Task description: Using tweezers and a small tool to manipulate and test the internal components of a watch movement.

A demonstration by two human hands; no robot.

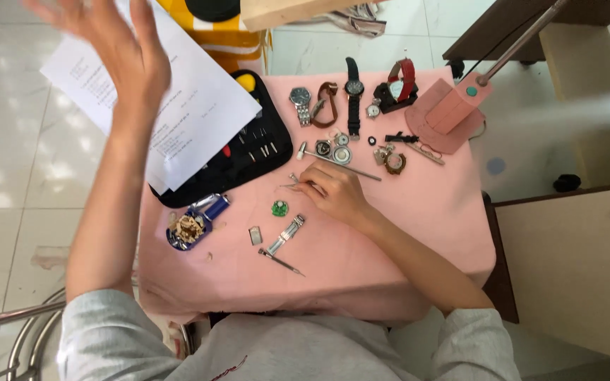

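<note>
Covering small table (418,233), pink cloth; white tiled floor (8,162). Right hand (333,192) grip pinching tweezers (292,185); left hand (118,49) spread.

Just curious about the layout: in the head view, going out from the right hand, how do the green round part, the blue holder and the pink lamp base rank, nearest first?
From the right hand:
1. Green round part, just to its left.
2. Blue holder, farther left, near the cloth's edge.
3. Pink lamp base, up at the far right corner.

Right hand (333,192) pinching tweezers (292,185) on pink cloth (361,261); left hand (111,49) raised, fingers spread.

Bright daylight, soft shadows, floor glare
</note>
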